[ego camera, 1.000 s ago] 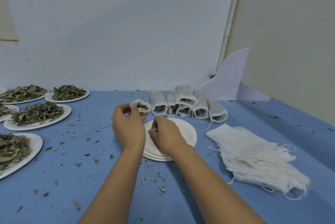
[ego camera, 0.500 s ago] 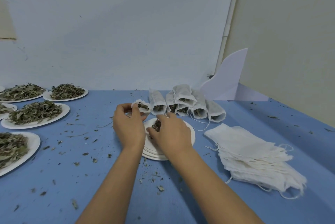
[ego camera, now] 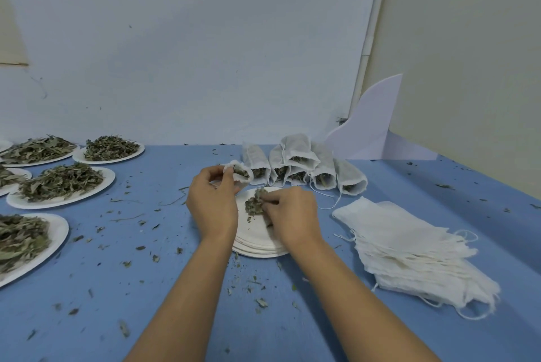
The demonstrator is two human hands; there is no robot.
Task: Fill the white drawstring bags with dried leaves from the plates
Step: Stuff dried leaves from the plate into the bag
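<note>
The left hand (ego camera: 212, 200) grips a small white drawstring bag (ego camera: 239, 172) by its mouth, just above the blue desk (ego camera: 175, 288), leaves showing inside. The right hand (ego camera: 292, 215) pinches a clump of dried leaves (ego camera: 254, 203) over a stack of bare white plates (ego camera: 254, 234), just beside the bag. Filled bags (ego camera: 304, 165) lie behind; flat empty bags (ego camera: 409, 244) are piled to the right; heaped plates (ego camera: 109, 182) sit on the left

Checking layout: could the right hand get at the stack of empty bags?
Probably yes: the stack of empty bags lies uncovered beside the right hand, nothing between, though it holds leaves.
</note>
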